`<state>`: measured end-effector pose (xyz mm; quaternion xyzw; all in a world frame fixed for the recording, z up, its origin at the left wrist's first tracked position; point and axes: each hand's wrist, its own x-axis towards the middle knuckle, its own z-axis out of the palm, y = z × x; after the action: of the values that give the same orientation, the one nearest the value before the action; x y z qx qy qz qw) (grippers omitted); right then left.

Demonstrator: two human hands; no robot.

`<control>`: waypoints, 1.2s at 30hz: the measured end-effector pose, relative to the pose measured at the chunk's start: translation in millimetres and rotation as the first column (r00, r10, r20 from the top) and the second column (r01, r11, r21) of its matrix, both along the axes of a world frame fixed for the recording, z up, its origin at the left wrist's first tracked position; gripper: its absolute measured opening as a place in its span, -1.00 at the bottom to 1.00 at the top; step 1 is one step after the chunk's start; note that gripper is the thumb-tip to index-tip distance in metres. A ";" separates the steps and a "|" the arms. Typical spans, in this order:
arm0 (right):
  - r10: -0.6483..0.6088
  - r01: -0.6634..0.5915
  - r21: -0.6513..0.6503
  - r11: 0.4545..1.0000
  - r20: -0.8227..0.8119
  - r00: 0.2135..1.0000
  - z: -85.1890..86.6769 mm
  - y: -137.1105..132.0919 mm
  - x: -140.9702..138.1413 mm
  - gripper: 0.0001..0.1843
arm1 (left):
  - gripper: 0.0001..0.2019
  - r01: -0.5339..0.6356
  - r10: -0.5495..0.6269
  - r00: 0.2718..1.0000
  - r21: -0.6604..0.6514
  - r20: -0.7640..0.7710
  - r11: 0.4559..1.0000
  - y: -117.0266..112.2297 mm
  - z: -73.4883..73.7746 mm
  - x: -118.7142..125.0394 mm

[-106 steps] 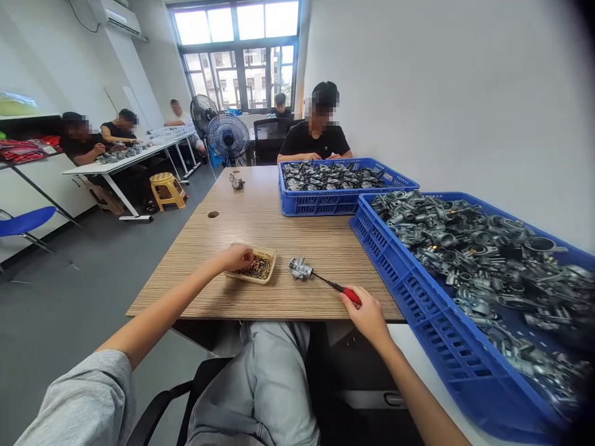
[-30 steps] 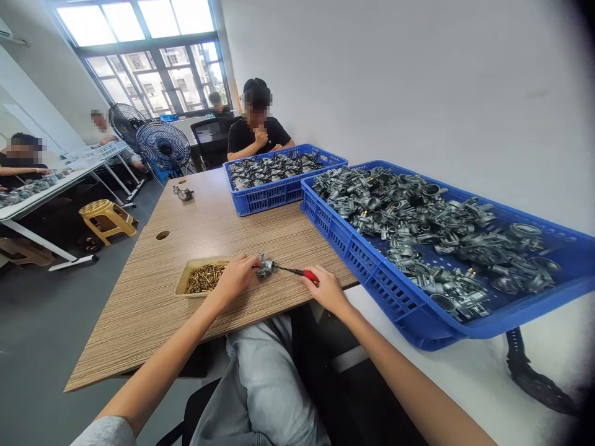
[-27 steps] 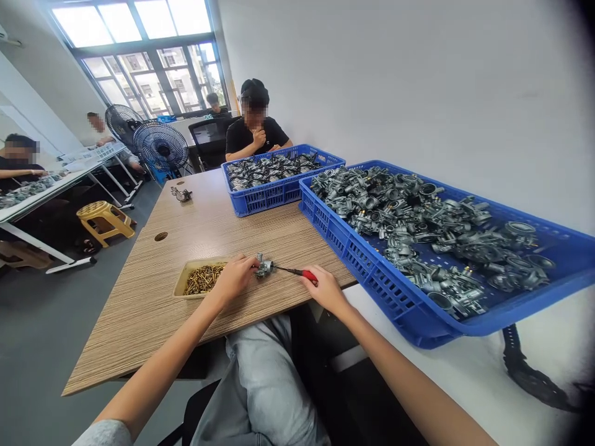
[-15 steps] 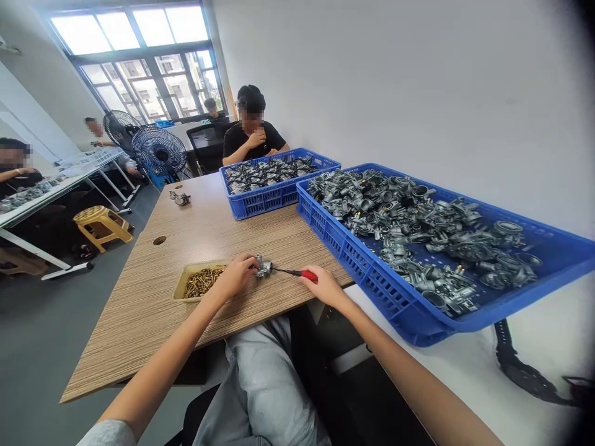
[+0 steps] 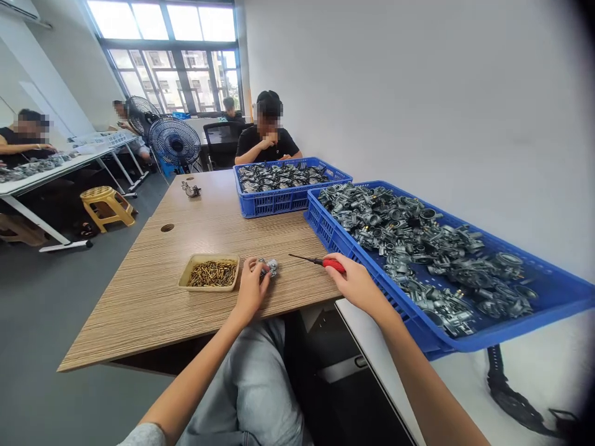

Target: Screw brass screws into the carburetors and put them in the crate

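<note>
My left hand [image 5: 251, 284] is closed around a small grey metal carburetor [image 5: 268, 267] that rests on the wooden table. In my right hand [image 5: 356, 282] is a screwdriver [image 5: 333, 264] with a red handle, its dark shaft pointing left toward the carburetor. A gap separates the screwdriver's tip from the carburetor. Just left of my left hand stands a cream tray [image 5: 185, 277] filled with small brass parts [image 5: 212, 273]. My fingers partly hide the carburetor.
At the right is a large blue crate [image 5: 346, 241] heaped with carburetors; another blue crate [image 5: 264, 204] stands behind it. A lone carburetor [image 5: 191, 189] lies farther back. A co-worker [image 5: 268, 133] sits across the table. A fan [image 5: 175, 144] and yellow stool [image 5: 108, 207] are leftward.
The screwdriver has come away from the carburetor, and my right hand has moved right with it. My left hand still holds the carburetor. The whole view has shifted slightly.
</note>
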<state>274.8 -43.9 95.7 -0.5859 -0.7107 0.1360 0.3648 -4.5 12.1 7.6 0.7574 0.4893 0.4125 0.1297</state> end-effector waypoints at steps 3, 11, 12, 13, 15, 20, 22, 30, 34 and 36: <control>0.018 -0.018 0.008 1.000 -0.016 1.000 22.0 -12.6 -5.9 -0.75 | -0.88 -0.011 0.012 0.998 -0.020 0.060 1.000 -1.4 -4.7 0.7; 0.138 -0.137 -0.026 0.990 0.012 0.990 38.7 -32.3 -12.6 -0.72 | -0.87 -0.014 0.019 0.996 -0.056 0.092 0.998 -15.7 -15.9 6.0; 0.146 -0.146 -0.029 0.989 0.016 0.989 37.6 -32.2 -13.3 -0.71 | -0.88 0.024 -0.016 0.994 -0.071 0.110 0.997 -15.4 -15.5 5.6; 0.155 -0.155 -0.037 0.987 0.020 0.988 36.5 -31.9 -14.3 -0.71 | -0.88 0.067 -0.056 0.990 -0.086 0.129 0.994 -14.7 -14.8 5.0; 0.176 -0.174 -0.063 0.983 0.028 0.984 34.7 -30.7 -16.8 -0.71 | -0.88 0.141 -0.122 0.979 -0.108 0.165 0.984 -12.7 -12.9 3.5; 0.202 -0.198 -0.086 0.976 0.044 0.978 30.7 -27.6 -22.3 -0.77 | -0.87 0.165 -0.141 0.972 -0.121 0.189 0.979 -10.8 -10.4 1.3; 0.206 -0.201 -0.088 0.976 0.053 0.977 28.7 -26.9 -23.2 -0.77 | -0.88 0.160 -0.136 0.974 -0.126 0.184 0.979 -11.0 -10.8 1.5; 0.223 -0.218 -0.067 0.974 0.082 0.971 28.9 -29.7 -26.5 -0.73 | -0.86 0.161 -0.136 0.974 -0.129 0.184 0.979 -12.2 -10.9 2.1; 0.243 -0.240 -0.035 0.970 0.109 0.964 33.4 -33.7 -30.3 -0.72 | -0.85 0.154 -0.130 0.976 -0.135 0.172 0.979 -12.4 -10.9 1.9; 0.253 -0.252 -0.021 0.967 0.115 0.961 35.7 -35.8 -32.8 -0.68 | -0.85 0.162 -0.138 0.972 -0.122 0.188 0.979 -12.3 -11.4 1.9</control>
<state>241.9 -79.6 131.4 -0.4986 -0.7993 0.1494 0.3004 -2.5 -0.2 -3.8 0.7416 0.4440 0.4332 0.2554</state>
